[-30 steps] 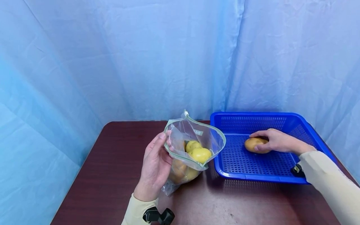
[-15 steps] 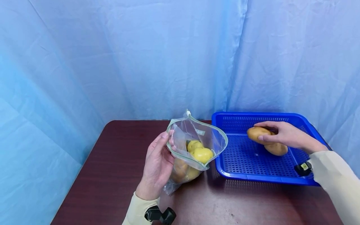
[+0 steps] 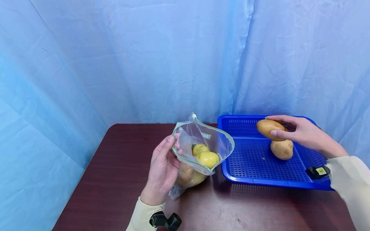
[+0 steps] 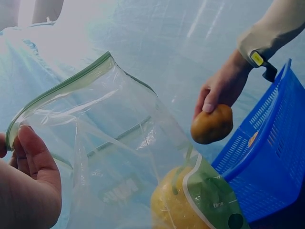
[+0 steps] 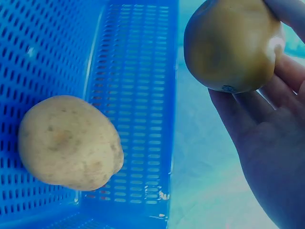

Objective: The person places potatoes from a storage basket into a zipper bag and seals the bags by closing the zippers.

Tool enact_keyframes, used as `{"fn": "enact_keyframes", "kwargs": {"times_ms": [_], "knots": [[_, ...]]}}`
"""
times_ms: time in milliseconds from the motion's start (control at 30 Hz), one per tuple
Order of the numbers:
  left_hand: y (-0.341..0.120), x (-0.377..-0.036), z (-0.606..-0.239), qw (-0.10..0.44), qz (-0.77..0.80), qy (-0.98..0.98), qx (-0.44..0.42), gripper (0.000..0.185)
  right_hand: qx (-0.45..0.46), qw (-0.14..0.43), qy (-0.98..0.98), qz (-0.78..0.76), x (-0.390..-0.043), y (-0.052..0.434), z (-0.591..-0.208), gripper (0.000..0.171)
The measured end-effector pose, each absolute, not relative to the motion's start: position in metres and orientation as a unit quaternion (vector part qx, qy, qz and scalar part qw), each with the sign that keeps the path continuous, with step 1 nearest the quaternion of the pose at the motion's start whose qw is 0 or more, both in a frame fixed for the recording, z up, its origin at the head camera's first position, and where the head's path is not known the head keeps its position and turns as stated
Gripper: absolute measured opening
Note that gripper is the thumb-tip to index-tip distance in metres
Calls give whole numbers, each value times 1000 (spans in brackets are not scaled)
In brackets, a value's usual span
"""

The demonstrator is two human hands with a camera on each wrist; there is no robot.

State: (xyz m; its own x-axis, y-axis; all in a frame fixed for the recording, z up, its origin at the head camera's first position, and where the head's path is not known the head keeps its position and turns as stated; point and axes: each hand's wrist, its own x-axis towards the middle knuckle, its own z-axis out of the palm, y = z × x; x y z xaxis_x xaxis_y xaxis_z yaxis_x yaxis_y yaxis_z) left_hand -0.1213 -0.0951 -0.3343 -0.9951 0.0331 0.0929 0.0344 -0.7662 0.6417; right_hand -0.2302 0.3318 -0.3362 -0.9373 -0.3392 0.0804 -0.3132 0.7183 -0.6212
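Note:
My left hand (image 3: 162,170) pinches the left rim of a clear zip bag (image 3: 214,138) with a green-edged, wide-open mouth. Inside lie several smooth yellow pieces (image 3: 207,158), like potatoes or fruit; lower ones show only through the plastic. Above the blue basket, my right hand (image 3: 303,133) grips a smooth brown potato (image 3: 270,129) between thumb and fingers. The left wrist view shows this potato (image 4: 212,125) apart from the bag. A second, paler potato (image 3: 281,149) rests in the basket, its top partly covered by the held one in the head view.
The blue perforated basket (image 3: 251,182) stands on the right of the dark red-brown table (image 3: 124,160), its wall right beside the bag. Light-blue curtains (image 3: 162,64) hang behind and to the left of the table.
My right hand has lifted the brown potato up from the basket floor and slightly rightward, exposing the paler potato beneath. The left hand and bag stay nearly still.

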Motion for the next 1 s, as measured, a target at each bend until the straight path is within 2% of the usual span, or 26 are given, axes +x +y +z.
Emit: {"fn": "enact_keyframes", "kwargs": {"times_ms": [1000], "knots": [[-97, -120, -333, -2, -940, -337, -43, 17, -213, -105, 856, -460, -177, 293, -309, 56]]}}
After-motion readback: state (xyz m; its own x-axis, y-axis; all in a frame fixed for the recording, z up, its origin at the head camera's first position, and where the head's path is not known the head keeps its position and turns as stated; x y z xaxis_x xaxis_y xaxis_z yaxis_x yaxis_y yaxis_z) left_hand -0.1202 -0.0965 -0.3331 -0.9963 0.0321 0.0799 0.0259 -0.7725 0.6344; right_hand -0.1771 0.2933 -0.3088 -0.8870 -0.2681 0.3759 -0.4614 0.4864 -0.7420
